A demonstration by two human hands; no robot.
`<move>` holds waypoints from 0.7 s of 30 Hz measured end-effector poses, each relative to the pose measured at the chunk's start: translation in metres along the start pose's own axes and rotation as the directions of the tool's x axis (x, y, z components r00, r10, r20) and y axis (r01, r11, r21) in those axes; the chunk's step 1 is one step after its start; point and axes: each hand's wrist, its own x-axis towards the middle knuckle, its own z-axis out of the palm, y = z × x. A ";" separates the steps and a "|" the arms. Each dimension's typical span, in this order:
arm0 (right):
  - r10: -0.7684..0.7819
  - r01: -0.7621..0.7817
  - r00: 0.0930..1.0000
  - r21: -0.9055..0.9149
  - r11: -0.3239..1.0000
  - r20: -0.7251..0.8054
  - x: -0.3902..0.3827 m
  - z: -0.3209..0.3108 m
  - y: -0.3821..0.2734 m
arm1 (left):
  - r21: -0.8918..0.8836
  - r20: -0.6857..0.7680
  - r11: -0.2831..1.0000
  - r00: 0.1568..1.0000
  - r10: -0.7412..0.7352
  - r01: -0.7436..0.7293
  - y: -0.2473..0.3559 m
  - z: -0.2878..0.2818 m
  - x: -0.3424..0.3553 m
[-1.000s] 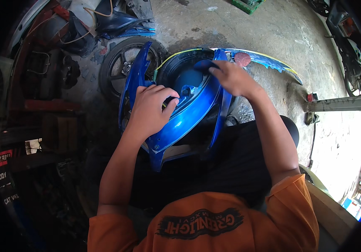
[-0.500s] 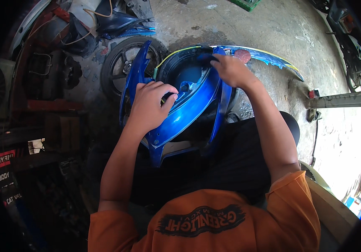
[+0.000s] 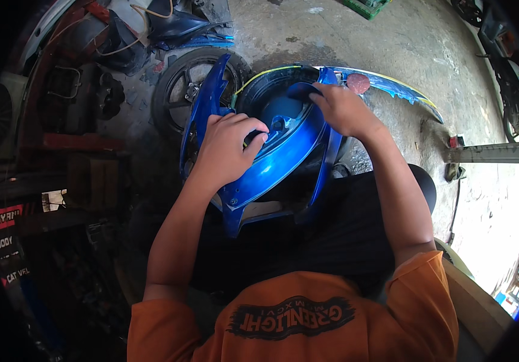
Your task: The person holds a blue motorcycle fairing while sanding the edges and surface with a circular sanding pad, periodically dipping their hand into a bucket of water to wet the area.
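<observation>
"Fairing (image 3: 280, 166), just one?"
"One, blue, before the lap (image 3: 289, 250). The left hand (image 3: 230, 146) lies on its left part, half curled; whether it grips cannot be told."
"And the right hand (image 3: 345, 111)?"
"Nearly closed around one dark blue pad (image 3: 299, 91) (its outline blurred), over the fairing's far right."
"Others?"
"One wheel (image 3: 192, 92), far left, partly hidden behind the fairing; one red disc (image 3: 358, 83), far right."

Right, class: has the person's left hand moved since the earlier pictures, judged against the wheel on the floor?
No, not noticeably: against the wheel, the left hand keeps about the same place, below and right of it in the picture.
</observation>
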 end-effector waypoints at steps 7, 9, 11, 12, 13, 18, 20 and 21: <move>-0.054 0.045 0.995 0.110 0.993 0.079 -0.037 -0.020 -0.037 | -0.040 -0.053 0.998 0.997 -0.050 0.048 -0.007 0.000 -0.001; -0.027 0.025 0.999 0.061 0.998 0.034 -0.032 -0.016 -0.033 | -0.037 -0.064 0.999 0.997 -0.036 0.034 -0.013 0.002 0.000; 0.039 -0.038 0.983 -0.010 0.999 0.177 -0.028 -0.017 -0.039 | -0.018 -0.079 0.999 0.996 -0.044 0.043 -0.015 0.003 0.000; -0.078 0.060 0.984 0.111 0.992 0.160 -0.033 -0.017 -0.045 | -0.025 -0.066 0.998 0.996 -0.054 0.053 -0.017 0.003 0.001; -0.194 0.177 0.976 0.161 0.971 0.098 -0.038 -0.011 -0.049 | -0.022 -0.070 0.998 0.996 -0.058 0.056 -0.016 0.003 0.002; -0.038 0.035 0.998 -0.068 0.997 -0.055 -0.020 -0.004 -0.021 | -0.145 -0.162 0.988 0.985 -0.066 0.043 -0.020 0.005 0.012; -0.112 0.112 0.994 0.022 0.993 0.004 -0.031 -0.002 -0.027 | -0.102 -0.201 0.994 0.977 -0.067 0.047 -0.027 -0.002 0.011; -0.192 0.185 0.980 0.112 0.976 0.056 -0.037 -0.001 -0.039 | -0.062 -0.245 0.997 0.967 -0.066 0.052 -0.031 -0.006 0.010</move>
